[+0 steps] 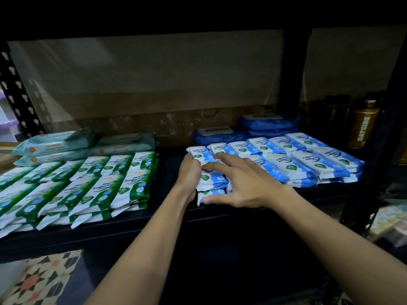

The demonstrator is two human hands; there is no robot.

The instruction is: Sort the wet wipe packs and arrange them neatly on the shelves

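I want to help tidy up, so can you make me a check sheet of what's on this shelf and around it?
Surface: dark shelf, dimly lit.
Job's things: green wipe packs in stacked rows on the left; blue wipe packs in stacked rows on the right; pale green packs behind the green ones; dark blue packs behind the blue ones.
Clutter: brown bottle on the next shelf at right.
Grips: left hand presses the left side of the nearest blue stack; right hand spreads over its top, thumb at its front.
Cables: nothing seen.
Surroundings: patterned floor tiles below left; wall behind; black shelf post.
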